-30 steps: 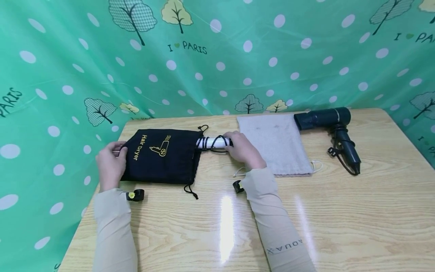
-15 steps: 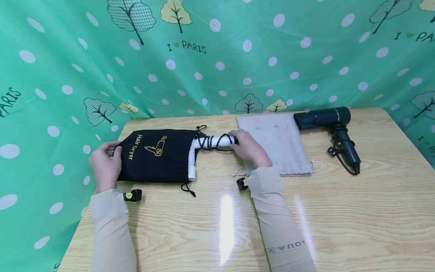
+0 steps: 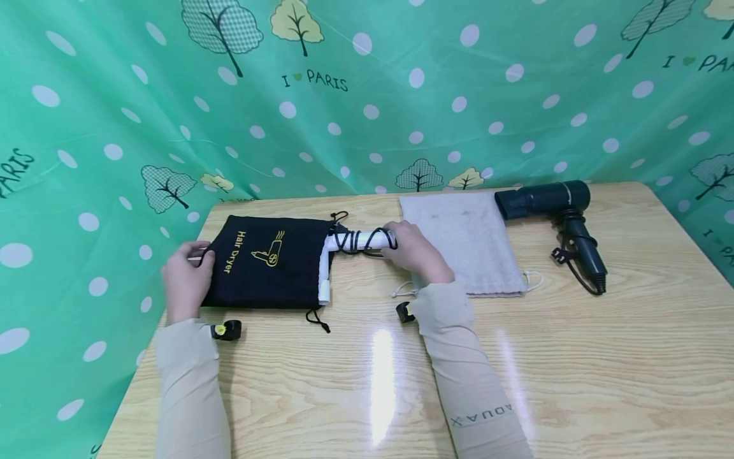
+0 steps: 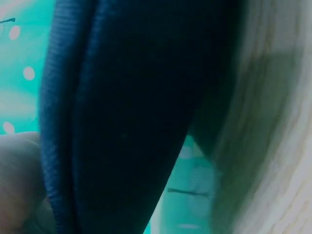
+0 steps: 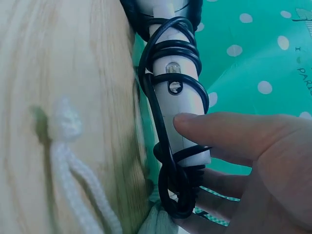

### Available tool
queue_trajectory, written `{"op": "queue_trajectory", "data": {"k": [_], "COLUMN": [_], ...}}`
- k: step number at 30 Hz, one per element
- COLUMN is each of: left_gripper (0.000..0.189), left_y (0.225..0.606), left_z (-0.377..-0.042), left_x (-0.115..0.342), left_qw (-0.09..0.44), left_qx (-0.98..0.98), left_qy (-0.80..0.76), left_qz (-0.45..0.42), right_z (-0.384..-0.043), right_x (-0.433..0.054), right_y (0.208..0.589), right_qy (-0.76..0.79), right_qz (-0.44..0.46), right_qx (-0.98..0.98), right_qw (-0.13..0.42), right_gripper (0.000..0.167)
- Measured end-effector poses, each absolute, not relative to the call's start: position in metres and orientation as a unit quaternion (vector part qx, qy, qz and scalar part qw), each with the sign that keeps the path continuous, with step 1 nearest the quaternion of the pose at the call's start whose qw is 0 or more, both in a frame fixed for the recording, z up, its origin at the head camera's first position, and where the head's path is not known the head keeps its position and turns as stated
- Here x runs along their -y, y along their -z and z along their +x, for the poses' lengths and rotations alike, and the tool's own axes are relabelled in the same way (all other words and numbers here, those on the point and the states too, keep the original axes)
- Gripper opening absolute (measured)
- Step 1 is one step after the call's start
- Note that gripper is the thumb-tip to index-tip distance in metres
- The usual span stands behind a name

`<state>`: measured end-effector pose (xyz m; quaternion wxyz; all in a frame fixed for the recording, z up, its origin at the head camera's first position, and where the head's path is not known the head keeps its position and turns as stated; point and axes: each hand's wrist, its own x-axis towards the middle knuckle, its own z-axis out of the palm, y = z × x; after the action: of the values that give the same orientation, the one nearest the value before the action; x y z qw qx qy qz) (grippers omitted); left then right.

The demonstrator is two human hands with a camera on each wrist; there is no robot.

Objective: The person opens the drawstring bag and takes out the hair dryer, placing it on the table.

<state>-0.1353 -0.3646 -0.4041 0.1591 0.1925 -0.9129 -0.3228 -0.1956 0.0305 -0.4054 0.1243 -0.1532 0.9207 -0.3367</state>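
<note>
My left hand [image 3: 186,280] pinches the closed end of a black drawstring bag [image 3: 287,274] with yellow "Hair Dryer" print, at the table's left. Dark cloth of the bag [image 4: 131,97] fills most of the left wrist view. From the bag's mouth a white hair dryer [image 3: 323,290] sticks out, its handle and a strip of its body showing, the rest hidden inside. Black cord [image 5: 170,48] is wound round the handle. My right hand [image 3: 421,255] grips the handle's end; in the right wrist view the thumb [image 5: 195,124] lies along the white handle.
A grey cloth drawstring bag [image 3: 459,242] lies flat just behind and right of my right hand, its white cord [image 5: 68,161] near the wrist. A dark hair dryer [image 3: 550,197] with its cord wrapped lies at the back right. A green patterned curtain [image 3: 367,115] hangs behind the table [image 3: 321,395].
A strip of the white hair dryer's body has come out of the bag's mouth, where only the handle showed before. Both hands moved slightly apart, then back in a little.
</note>
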Motion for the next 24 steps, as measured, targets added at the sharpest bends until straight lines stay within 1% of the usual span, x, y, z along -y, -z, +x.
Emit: {"op": "queue_trajectory", "data": {"k": [5,9,16,24], "left_gripper": [0.04,0.039,0.036,0.035], "left_y": [0.407,0.409,0.409,0.406], "left_z": [-0.135,-0.134,-0.132,-0.13], "left_x": [0.364,0.366,0.372,0.374], "left_qw": [0.112,0.097,0.1,0.116], "left_qx": [0.924,0.926,0.918,0.913], "left_qy": [0.316,0.32,0.337,0.337], "left_qz": [0.181,0.175,0.182,0.199], "right_z": [-0.194,-0.194,-0.193,-0.191], "right_x": [-0.028,-0.027,-0.027,-0.027], "right_y": [0.406,0.405,0.401,0.401], "right_qy": [0.313,0.311,0.323,0.324], "right_qz": [-0.145,-0.143,-0.136,-0.133], "right_qx": [-0.932,-0.935,-0.932,-0.932], "right_qw": [0.111,0.093,0.094,0.097], "right_gripper": [0.047,0.042,0.042,0.042]}}
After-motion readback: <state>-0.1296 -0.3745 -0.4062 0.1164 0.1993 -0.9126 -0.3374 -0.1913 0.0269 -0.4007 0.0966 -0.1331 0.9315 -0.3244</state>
